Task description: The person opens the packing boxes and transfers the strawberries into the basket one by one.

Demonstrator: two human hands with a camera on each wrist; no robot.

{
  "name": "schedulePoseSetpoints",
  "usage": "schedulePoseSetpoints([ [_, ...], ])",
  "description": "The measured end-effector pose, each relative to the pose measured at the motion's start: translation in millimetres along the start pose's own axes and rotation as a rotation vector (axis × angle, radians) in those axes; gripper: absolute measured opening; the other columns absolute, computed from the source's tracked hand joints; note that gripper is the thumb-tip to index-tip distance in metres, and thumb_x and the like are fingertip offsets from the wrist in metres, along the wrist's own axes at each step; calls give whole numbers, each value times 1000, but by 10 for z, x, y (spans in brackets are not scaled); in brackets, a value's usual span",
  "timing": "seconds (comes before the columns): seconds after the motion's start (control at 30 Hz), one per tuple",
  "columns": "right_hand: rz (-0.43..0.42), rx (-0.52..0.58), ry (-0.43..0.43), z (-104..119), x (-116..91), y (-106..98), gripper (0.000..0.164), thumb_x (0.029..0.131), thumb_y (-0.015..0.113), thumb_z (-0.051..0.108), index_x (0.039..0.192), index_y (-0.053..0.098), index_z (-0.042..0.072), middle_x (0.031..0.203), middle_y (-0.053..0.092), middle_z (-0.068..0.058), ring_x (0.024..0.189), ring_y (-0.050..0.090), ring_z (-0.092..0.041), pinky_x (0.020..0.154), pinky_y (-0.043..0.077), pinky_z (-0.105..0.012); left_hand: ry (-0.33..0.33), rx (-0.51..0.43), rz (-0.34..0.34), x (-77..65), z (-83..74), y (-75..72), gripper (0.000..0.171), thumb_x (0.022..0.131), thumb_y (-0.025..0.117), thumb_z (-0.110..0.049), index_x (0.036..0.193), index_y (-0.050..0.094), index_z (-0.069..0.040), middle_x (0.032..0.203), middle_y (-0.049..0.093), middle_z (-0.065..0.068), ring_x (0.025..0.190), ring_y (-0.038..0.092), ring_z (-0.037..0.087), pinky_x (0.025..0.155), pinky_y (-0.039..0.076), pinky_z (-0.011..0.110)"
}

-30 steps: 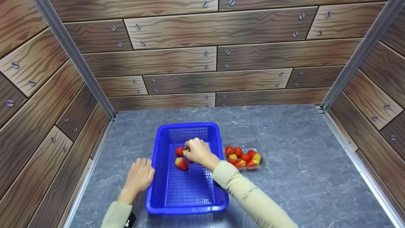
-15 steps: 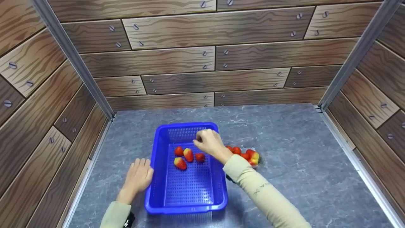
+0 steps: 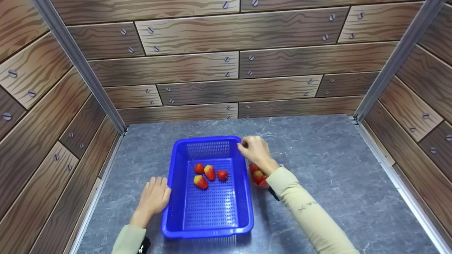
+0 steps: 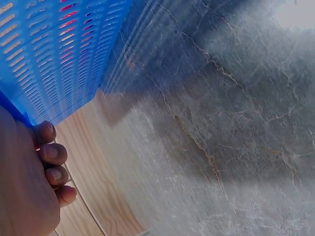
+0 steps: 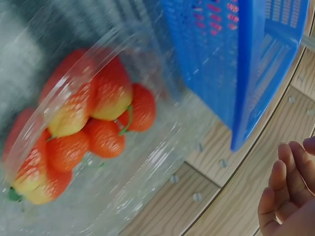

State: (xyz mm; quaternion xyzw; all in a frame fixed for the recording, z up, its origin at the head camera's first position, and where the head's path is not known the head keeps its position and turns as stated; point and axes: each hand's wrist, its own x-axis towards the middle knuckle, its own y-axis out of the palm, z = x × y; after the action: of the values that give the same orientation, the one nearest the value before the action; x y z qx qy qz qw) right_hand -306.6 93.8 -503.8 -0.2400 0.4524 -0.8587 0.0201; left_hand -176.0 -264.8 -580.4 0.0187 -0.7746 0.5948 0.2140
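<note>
My left hand (image 3: 153,195) grips the left rim of a blue perforated plastic basket (image 3: 208,234); the left wrist view shows its fingers (image 4: 53,153) curled at the rim. Inside the basket lie several red fruits, some of them strawberry-shaped with yellow ends, such as this strawberry (image 3: 209,173). My right hand (image 3: 256,150) hovers near the basket's far right corner, holding nothing, its fingers (image 5: 278,174) loosely bent. Below it, right of the basket, is a clear plastic container (image 5: 64,93) with red-yellow strawberries (image 5: 110,91) and round red fruits (image 5: 103,138) on green stems. My right forearm partly hides this container in the head view.
A grey marbled tabletop (image 3: 317,158) carries everything. Wood-patterned walls (image 3: 197,67) close off the back and both sides, with metal rails (image 3: 392,176) along the side edges.
My right hand has withdrawn from inside the basket, moving right past its rim towards the clear container. Strawberries it was covering now show. The left hand stays on the rim.
</note>
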Motion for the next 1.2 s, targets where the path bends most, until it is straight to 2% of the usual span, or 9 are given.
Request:
schedulePoseSetpoints([
  [0.17,-17,-20,20,-195,-51,-65,16,82,69,17,67,69,12,64,65,-2,61,60,-23,58,50,-42,2,-5,-7,2,-12,-7,9,91,46,-9,86,50,-2,81,48,14,78,43,35,70,38,47],
  [0.33,9,-38,80,-389,-149,-112,15,82,68,16,68,68,12,63,63,-2,60,59,-23,57,49,-42,13,-1,-20,-1,-19,2,9,91,46,-9,86,50,-2,81,48,14,78,43,35,69,38,47],
  [0.53,70,-49,147,-580,-262,-150,11,84,68,18,76,72,10,70,67,-3,65,62,-22,61,51,-42,10,-6,-25,-3,-10,18,10,91,46,-9,86,50,-2,81,49,15,78,44,35,69,38,47],
  [0.77,164,-36,222,-752,-381,-156,6,81,69,10,83,74,7,80,71,-7,75,66,-25,70,53,-44,-4,-20,-2,-21,-11,12,10,92,46,-9,84,49,-4,79,48,12,76,42,33,69,37,46],
  [0.9,243,-17,227,-840,-427,-125,15,79,69,4,93,74,5,87,71,-10,81,66,-26,74,54,-43,-5,-15,-2,-22,-11,17,9,92,47,-10,86,49,-3,80,47,12,77,43,33,69,37,46],
  [1.07,357,63,213,-868,-490,-69,29,77,69,-3,105,72,0,99,69,-15,91,65,-29,81,54,-44,-11,-21,0,-11,-5,19,9,92,47,-9,86,49,-3,81,47,12,79,43,34,70,37,46],
  [1.2,368,63,174,-869,-511,-40,30,74,70,-4,104,72,-1,98,67,-15,90,63,-29,81,53,-45,-8,-18,-1,11,-12,12,8,92,47,-9,87,50,-4,82,48,13,80,43,34,71,37,46],
])
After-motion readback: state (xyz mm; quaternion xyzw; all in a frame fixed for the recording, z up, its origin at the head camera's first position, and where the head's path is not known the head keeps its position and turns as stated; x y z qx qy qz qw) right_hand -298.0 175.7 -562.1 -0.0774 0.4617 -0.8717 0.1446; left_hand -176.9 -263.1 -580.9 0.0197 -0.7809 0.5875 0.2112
